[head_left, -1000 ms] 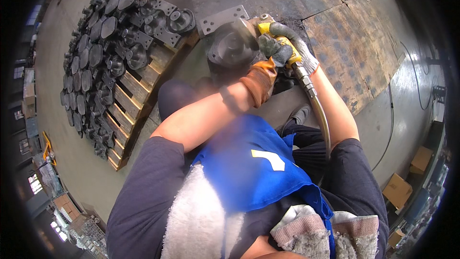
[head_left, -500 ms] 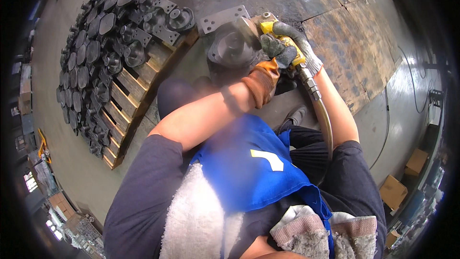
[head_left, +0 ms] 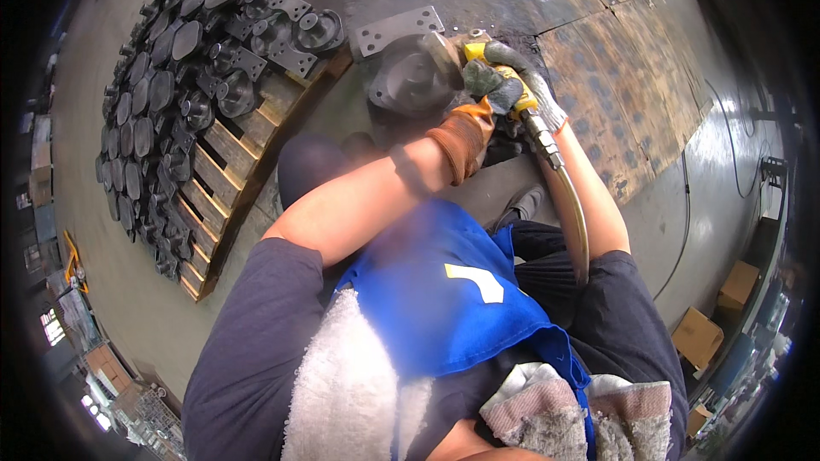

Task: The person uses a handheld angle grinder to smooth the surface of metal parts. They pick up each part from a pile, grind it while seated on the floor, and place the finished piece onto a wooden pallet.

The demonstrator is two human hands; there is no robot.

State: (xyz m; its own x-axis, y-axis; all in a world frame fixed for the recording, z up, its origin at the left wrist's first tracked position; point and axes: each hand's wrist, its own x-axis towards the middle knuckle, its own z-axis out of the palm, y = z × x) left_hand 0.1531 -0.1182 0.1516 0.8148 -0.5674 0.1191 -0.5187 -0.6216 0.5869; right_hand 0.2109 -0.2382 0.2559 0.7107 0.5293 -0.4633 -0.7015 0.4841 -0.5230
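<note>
Both of my gloved hands are closed around a yellow air grinder (head_left: 524,103), whose metal coupling and hose run back toward me. My left hand (head_left: 475,124), in an orange and dark glove, grips it from the left. In a grey and white glove, my right hand (head_left: 531,72) wraps its far and right side. At the tool's head, the worn wheel (head_left: 442,58) is against or just above the right side of a dark cast metal part (head_left: 412,81). Contact cannot be made out. A flat plate with holes (head_left: 397,32) adjoins the part's far side.
On the left, a wooden pallet (head_left: 224,215) carries many similar dark metal parts (head_left: 161,90). Stained wooden boards (head_left: 611,77) lie at the right. A dark cable (head_left: 686,222) trails over the floor near cardboard boxes (head_left: 697,337). My shoe (head_left: 525,203) is below the tool.
The grinder and both hands have shifted very slightly left and toward me. Both hands keep their hold, and the metal part stays in place.
</note>
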